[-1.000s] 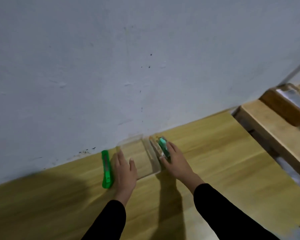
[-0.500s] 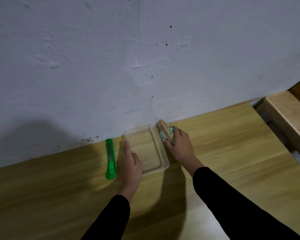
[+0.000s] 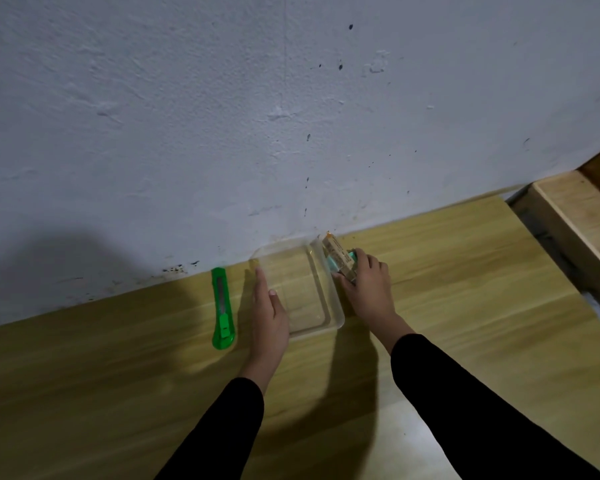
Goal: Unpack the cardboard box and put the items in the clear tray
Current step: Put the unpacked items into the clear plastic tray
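A clear plastic tray (image 3: 338, 318) lies on the wooden table against the white wall, with nothing visible inside it. My left hand (image 3: 270, 315) rests flat on the tray's left edge, fingers together. My right hand (image 3: 368, 283) is at the tray's right rim, gripping a small cardboard box (image 3: 339, 259) tilted on its edge, with a teal item (image 3: 335, 269) showing beside it. The box touches the tray's right wall.
A green utility knife (image 3: 222, 308) lies on the table left of the tray, pointing at the wall. A second wooden bench (image 3: 579, 216) stands to the right across a gap. The wooden table (image 3: 118, 375) extends toward me.
The view has shifted, so the table looks larger and more level. My right hand has tipped the small box up against the tray's right rim. My left hand stays on the tray's left edge.
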The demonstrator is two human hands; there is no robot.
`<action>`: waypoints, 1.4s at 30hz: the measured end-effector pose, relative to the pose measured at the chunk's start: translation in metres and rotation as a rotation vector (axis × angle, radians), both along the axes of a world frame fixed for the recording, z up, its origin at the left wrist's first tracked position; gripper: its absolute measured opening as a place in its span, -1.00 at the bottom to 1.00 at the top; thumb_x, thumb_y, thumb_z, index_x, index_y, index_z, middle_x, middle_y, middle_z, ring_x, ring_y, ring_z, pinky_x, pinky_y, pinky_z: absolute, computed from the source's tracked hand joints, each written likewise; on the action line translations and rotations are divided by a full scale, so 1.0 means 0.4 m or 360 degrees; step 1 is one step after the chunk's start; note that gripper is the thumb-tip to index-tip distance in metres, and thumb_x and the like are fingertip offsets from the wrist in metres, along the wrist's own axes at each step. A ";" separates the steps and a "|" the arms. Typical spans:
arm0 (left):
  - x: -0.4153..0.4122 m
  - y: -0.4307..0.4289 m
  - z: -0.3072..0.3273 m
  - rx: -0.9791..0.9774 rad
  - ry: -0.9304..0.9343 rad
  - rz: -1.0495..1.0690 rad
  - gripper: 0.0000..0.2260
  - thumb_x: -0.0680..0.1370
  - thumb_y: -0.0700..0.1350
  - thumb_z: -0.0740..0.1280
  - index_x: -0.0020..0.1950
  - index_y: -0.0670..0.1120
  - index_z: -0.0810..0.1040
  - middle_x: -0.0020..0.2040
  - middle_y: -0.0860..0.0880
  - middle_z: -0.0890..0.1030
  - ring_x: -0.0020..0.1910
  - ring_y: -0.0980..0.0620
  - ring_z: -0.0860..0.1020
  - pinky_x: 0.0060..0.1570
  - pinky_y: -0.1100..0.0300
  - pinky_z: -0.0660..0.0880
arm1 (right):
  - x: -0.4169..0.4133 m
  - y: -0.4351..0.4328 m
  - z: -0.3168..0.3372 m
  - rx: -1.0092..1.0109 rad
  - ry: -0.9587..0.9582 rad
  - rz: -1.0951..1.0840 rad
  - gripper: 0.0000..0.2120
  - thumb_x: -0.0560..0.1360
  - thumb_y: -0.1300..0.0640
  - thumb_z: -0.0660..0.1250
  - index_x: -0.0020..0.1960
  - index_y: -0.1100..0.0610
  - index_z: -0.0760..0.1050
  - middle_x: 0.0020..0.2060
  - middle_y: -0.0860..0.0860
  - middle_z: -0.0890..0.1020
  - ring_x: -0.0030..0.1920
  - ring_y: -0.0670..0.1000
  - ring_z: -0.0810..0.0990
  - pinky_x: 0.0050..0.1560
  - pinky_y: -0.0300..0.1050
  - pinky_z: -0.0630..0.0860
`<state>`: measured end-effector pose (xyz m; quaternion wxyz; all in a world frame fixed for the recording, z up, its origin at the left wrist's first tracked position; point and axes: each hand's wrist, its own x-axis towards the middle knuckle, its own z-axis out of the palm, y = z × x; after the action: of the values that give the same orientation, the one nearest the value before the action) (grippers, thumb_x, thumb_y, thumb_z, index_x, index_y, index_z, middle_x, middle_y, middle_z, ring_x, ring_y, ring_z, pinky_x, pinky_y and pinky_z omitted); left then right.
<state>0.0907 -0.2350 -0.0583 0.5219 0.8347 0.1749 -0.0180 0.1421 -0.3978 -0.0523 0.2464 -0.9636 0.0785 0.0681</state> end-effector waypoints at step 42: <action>0.003 0.005 0.007 -0.0729 0.0052 -0.0016 -0.53 0.65 -0.20 0.02 0.53 0.06 0.00 0.51 0.06 0.10 0.42 0.16 0.13 0.33 0.25 0.25 | -0.048 0.177 0.041 0.0494 0.0027 0.0302 -0.42 0.52 0.16 0.27 0.45 0.25 0.14 0.46 0.17 0.20 0.47 0.14 0.15 0.49 -0.01 0.13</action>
<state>0.0920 -0.2331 -0.0553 0.6948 0.6948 0.1706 -0.0733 0.1230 -0.3269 -0.0358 0.3841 -0.9164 -0.0220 0.1104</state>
